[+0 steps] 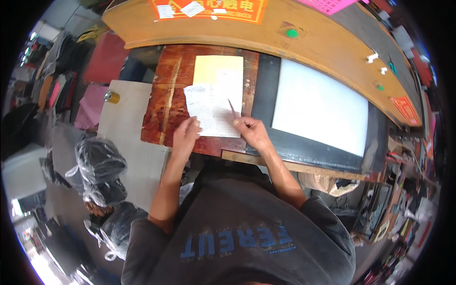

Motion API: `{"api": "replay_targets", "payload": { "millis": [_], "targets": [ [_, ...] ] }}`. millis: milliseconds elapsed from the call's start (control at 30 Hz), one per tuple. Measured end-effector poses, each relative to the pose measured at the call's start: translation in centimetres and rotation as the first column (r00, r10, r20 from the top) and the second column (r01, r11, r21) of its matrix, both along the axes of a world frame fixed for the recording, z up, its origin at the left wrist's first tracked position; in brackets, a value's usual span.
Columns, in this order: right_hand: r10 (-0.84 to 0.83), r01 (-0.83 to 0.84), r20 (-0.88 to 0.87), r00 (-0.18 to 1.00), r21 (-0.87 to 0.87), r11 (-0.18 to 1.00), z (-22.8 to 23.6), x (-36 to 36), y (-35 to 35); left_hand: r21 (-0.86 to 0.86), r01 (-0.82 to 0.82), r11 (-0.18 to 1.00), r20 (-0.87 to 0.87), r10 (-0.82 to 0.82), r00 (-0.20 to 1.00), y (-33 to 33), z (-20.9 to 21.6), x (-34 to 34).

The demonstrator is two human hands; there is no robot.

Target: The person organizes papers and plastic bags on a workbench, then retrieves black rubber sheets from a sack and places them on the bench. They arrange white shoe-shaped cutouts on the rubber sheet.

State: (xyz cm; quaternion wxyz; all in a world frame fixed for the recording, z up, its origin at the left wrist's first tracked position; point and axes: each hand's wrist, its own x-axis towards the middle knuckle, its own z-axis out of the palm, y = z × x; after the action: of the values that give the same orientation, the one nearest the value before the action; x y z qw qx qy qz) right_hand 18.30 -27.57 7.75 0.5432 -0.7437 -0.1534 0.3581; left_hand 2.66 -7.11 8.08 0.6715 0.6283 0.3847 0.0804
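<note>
My right hand (pixel 253 133) is closed around a slim reddish-brown pen (pixel 231 107), its far end pointing up and left over printed sheets. My left hand (pixel 185 136) is closed, thumb and fingers pinched at the lower left edge of a white printed sheet of paper (pixel 198 99). This sheet lies slightly tilted over another white printed sheet (pixel 227 124). Beneath both, a yellow sheet (pixel 209 65) shows at the far end. The stack rests on a worn red-brown wooden board (pixel 166 104). Print on the sheets is too small to make out.
Right of the papers, a white rectangular sheet (pixel 323 107) lies on a dark work surface (pixel 304 148). An orange-brown raised panel (pixel 213 35) with green buttons runs along the back. At left are a yellow spool (pixel 111 97) on a pale board and plastic-wrapped black bundles (pixel 100 159).
</note>
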Motion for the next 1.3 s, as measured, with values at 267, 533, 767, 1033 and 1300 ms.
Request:
{"api": "replay_targets", "payload": {
  "millis": [267,533,767,1033,1300],
  "targets": [
    [0.473,-0.415,-0.289,0.832,0.242,0.877,0.9,-3.6,3.0,-0.196,-0.225,0.954,0.066,0.242,0.968,-6.5,1.5,-2.5],
    [0.59,-0.539,-0.207,0.781,0.256,0.803,0.5,-4.3,2.8,-0.233,-0.237,0.943,0.074,0.26,0.963,-7.2,-0.1,-4.6],
    [0.318,-0.307,-0.132,0.939,0.095,0.947,1.4,-3.6,2.6,-0.089,-0.26,0.961,0.102,0.269,0.958,-4.0,6.2,-3.6],
    [0.136,-0.13,0.06,0.989,-0.098,0.987,-0.3,-2.2,3.1,0.6,-0.579,0.552,0.8,-0.4,0.448,1.4,28.7,-13.2],
    [-0.117,0.12,-0.088,0.989,0.031,0.992,-0.1,-1.7,4.4,0.625,-0.409,0.665,0.775,-0.591,0.224,0.7,32.0,-19.1]
  ]
}}
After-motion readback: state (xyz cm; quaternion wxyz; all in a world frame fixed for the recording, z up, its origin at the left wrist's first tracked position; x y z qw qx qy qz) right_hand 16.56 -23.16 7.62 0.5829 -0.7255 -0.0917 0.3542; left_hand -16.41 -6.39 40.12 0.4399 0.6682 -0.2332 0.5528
